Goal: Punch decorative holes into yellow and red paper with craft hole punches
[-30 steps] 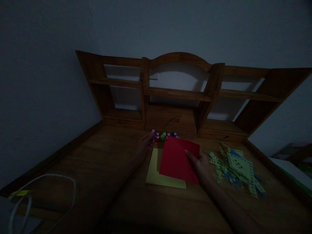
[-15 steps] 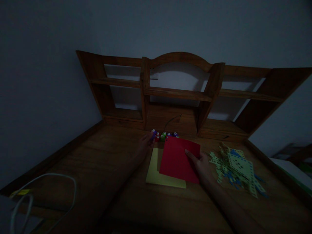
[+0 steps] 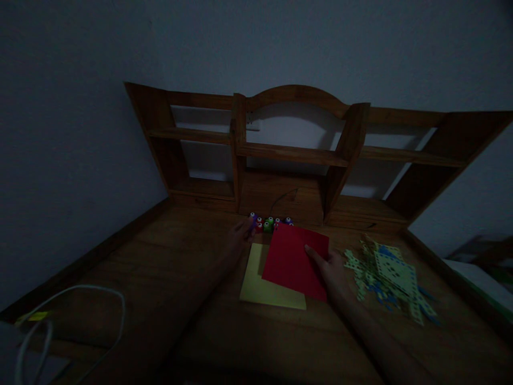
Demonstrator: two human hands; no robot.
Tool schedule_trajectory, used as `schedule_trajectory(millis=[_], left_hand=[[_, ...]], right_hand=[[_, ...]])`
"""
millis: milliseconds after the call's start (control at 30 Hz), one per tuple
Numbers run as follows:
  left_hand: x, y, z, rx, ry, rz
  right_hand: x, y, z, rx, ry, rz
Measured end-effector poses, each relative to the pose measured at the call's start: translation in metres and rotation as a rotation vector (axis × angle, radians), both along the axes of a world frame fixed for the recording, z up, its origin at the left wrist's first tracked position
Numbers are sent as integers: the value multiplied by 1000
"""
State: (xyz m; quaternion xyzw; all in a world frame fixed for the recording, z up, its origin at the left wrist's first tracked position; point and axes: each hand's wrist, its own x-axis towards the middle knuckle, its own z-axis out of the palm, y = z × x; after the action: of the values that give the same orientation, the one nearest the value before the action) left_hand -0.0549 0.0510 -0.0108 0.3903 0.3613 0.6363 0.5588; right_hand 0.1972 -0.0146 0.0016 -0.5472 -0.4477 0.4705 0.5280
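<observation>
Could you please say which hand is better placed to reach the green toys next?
Probably the left hand: it touches a small purple toy but sits nearer the green round-eyed toys, while the right hand holds a red rectangular sheet.

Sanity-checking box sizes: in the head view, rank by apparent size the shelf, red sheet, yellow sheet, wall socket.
1. Shelf
2. Red sheet and yellow sheet: unranked; red hides part of yellow and may be nearer the camera
3. Wall socket

The red sheet [image 3: 286,259] and yellow sheet [image 3: 256,283] look like smooth matt paper, the counter [image 3: 154,256] and shelf unit [image 3: 292,154] grained wood.
</observation>
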Motion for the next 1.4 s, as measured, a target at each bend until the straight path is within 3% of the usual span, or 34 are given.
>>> schedule_trajectory(millis=[200, 400, 533, 800, 1400], left_hand=[[0, -6, 6, 6, 3, 2], [1, -6, 9, -20, -55, -12], [0, -6, 8, -4, -39, -12], [2, -5, 6, -42, -73, -4], [0, -3, 2, -46, -78, -36]], right_hand=[[-1, 2, -5, -102, 228, 22], [3, 2, 8, -256, 370, 168], [6, 3, 11, -200, 427, 210], [1, 5, -4, -199, 425, 191], [1, 1, -2, -164, 417, 218]])
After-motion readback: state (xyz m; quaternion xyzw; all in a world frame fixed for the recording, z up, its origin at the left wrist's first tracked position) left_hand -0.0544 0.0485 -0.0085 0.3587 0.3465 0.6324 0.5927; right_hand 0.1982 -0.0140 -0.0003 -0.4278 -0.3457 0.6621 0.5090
